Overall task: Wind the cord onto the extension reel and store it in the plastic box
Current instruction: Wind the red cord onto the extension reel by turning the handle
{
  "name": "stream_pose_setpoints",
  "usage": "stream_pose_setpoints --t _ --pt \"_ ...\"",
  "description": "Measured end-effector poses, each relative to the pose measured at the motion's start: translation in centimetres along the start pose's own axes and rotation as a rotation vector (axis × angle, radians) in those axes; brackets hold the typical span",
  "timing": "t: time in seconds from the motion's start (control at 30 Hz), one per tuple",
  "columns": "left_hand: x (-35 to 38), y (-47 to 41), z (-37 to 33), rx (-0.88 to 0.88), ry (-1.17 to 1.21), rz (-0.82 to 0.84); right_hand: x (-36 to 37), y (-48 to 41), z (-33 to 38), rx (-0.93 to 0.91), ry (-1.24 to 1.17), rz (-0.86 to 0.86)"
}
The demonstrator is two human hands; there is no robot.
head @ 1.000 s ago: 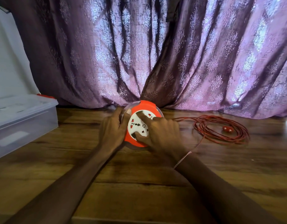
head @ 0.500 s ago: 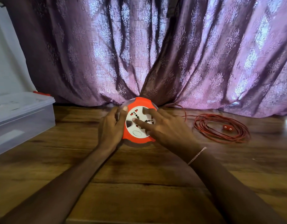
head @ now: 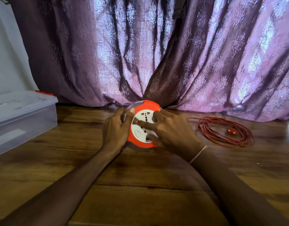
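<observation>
White face (head: 137, 133) has turned on under your flat, spread right hand (head: 171, 132) while your left hand (head: 115, 129) grips the extension reel (head: 147, 105) rim, so winding's barely begun: cord (head: 230, 142) still coiled loose right of the grip, plastic box (head: 26, 121) left of it lidded, contents unclear.

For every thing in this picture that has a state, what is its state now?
extension reel, tilted up, both hands on it
cord, loose coil, not wound
plug, lying inside the coil
plastic box, lid on
left hand, grips the reel's rim
right hand, fingers pressing the reel's face
curtain, drawn
</observation>
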State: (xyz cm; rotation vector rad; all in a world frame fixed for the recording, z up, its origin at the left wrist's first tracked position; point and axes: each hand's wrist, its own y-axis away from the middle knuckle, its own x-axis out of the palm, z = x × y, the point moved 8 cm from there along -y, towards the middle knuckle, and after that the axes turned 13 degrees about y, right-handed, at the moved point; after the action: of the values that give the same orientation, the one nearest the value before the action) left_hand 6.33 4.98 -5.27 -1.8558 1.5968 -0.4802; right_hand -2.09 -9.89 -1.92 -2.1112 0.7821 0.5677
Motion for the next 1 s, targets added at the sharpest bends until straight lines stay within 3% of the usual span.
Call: stream_pose_setpoints --t 0.13,0.23,0.3,0.4,0.53,0.63,0.9,1.0 --pt "0.0 0.1 0.0 0.006 -0.010 -0.013 0.0 -0.1 -0.5 0.249 -0.087 0.049" --pt "0.2 0.2 -0.3 0.020 -0.015 -0.020 1.8 0.4 -1.5 0.638 -0.343 0.157" --pt "0.3 0.3 -0.5 0.019 -0.011 -0.023 2.5 0.9 -1.9 0.773 -0.492 0.137" --pt "0.1 0.3 -0.3 0.009 0.021 -0.048 1.7 1.1 -2.2 0.634 -0.442 0.105" --pt "-0.3 -0.1 0.4 -0.020 0.072 -0.089 -2.1 0.7 -0.7 0.192 -0.151 -0.093" --pt "-0.5 -0.3 0.7 -0.019 0.068 -0.092 -1.5 0.5 0.3 0.050 0.006 -0.018" --pt "-0.2 0.0 0.1 -0.012 0.079 -0.063 -1.5 0.2 0.7 0.031 0.091 0.029" --pt "-0.3 0.1 -0.2 0.000 0.095 -0.086 -1.8 0.1 -0.2 0.143 0.016 -0.033"
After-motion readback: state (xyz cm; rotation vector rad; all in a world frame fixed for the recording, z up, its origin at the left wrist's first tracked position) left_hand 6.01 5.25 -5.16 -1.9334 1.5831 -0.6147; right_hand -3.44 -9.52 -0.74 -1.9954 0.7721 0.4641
